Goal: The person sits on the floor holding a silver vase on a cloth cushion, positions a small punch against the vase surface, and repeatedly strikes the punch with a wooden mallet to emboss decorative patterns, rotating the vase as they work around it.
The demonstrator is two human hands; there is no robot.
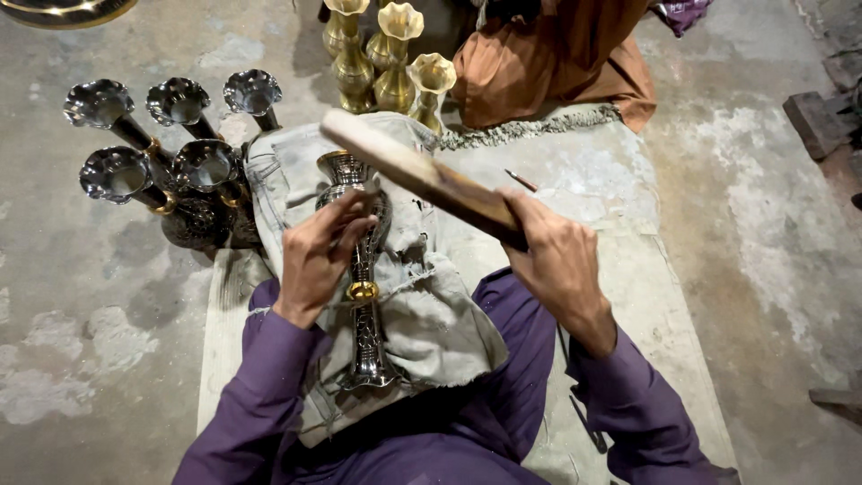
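I see the left hand [319,256] pressed on a dark engraved metal vase [359,269], fingers closed over its belly; the vase lies on a grey cloth [431,314] across the lap. My right hand [557,260] is clamped on a wooden stick [413,171], raised over it. Dark vases [171,162] stand left, brass vases [386,63] ahead

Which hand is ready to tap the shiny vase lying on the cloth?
Probably the right hand: it grips the wooden stick, raised above the dark silver vase. The left hand is busy, pressed on the vase, steadying it on the grey cloth.
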